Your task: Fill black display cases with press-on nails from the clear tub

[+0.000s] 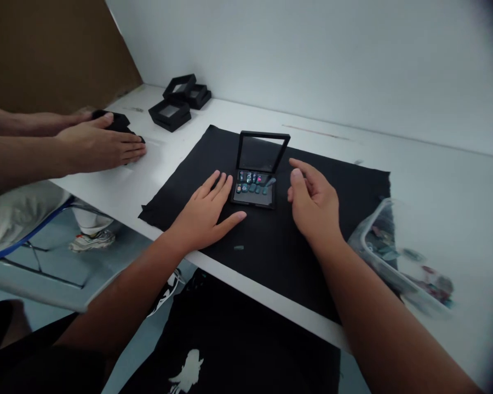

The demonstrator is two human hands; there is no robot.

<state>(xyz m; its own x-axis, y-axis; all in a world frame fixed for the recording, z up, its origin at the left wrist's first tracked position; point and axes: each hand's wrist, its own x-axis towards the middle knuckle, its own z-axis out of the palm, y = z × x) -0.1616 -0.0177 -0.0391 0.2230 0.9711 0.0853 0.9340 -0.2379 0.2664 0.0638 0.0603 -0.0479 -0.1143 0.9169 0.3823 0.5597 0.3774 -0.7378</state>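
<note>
A black hinged box stands with its clear-windowed lid raised on a black cloth. Two rows of small dark teal pieces, one with a pink spot, lie inside it, and one piece sits tilted at the right end. My left hand lies flat beside the box's left edge, fingers spread, holding nothing. Right of the box, my right hand hovers with its fingers curled and thumb and index finger apart; nothing shows between them. A single small teal piece rests on the cloth near the table's front edge.
Several black boxes are stacked at the back left. Another person's hands press on a dark object at the left. A clear plastic container with colourful pieces stands at the right, blurred. A white wall runs behind the table.
</note>
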